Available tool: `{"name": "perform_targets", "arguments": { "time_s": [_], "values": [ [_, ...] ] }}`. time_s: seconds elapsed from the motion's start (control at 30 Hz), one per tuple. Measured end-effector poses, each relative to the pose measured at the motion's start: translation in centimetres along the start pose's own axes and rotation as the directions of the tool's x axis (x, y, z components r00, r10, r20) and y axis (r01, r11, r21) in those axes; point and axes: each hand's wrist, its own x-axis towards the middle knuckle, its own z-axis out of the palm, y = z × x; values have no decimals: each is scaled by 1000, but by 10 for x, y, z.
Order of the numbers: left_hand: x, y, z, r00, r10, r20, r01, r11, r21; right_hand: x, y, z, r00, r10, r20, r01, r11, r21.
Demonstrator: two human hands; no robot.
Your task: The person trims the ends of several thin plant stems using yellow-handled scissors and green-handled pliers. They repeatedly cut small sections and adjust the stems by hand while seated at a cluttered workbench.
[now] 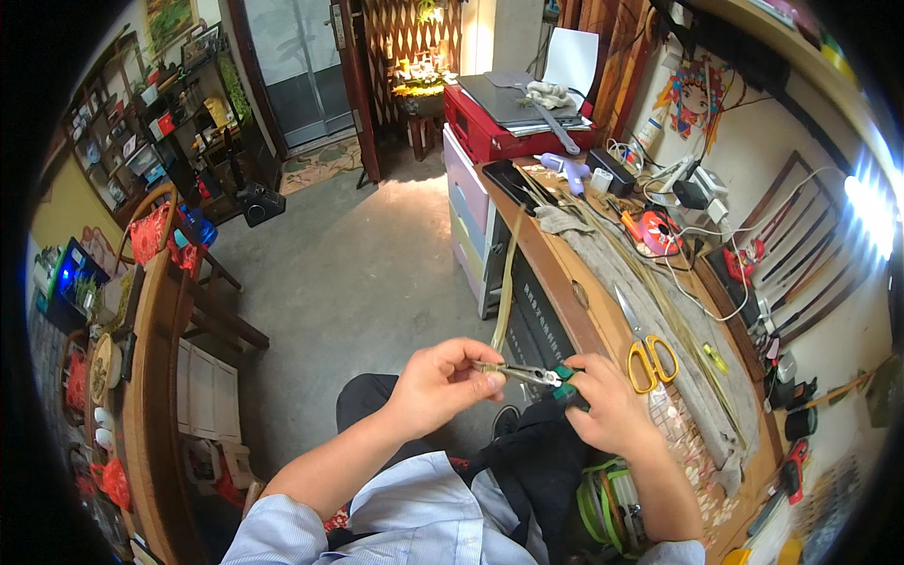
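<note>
My right hand (607, 402) is closed on the green handles of a pair of pliers (547, 376), whose long jaws point left. Between its fingers and thumb, my left hand (448, 385) holds a small thin piece that meets the jaw tips; what it is made of cannot be told. A long, flat, pale yellow-green strip (508, 282) rises from beside my left fingertips towards the desk edge. Scissors with gold handles (651, 361) lie partly open on the desk, just beyond my right hand.
The desk (600, 311) on the right bears a grey cloth (614, 265), long thin strips (653, 286), a purple glue gun (563, 169) and white cables. A red printer (470, 123) stands at the back. To the left is a wooden table (152, 339) with a chair. A green-rimmed bag (590, 505) is beside my leg.
</note>
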Motion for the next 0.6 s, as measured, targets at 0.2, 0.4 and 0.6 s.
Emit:
{"name": "perform_targets", "arguments": {
  "time_s": [0.2, 0.4, 0.6],
  "values": [
    [10, -8, -8, 995, -95, -8, 95, 994, -57, -1, 26, -36, 899, 438, -20, -438, 899, -19],
    [12, -9, -4, 996, -66, -61, 77, 975, 207, -32, 90, -63, 717, 643, -269, -689, 593, -417],
    [6, -8, 3, 998, 18, -58, 10, 894, 448, -48, 111, -75, 667, 690, -282, -718, 494, -491]
  ]
}}
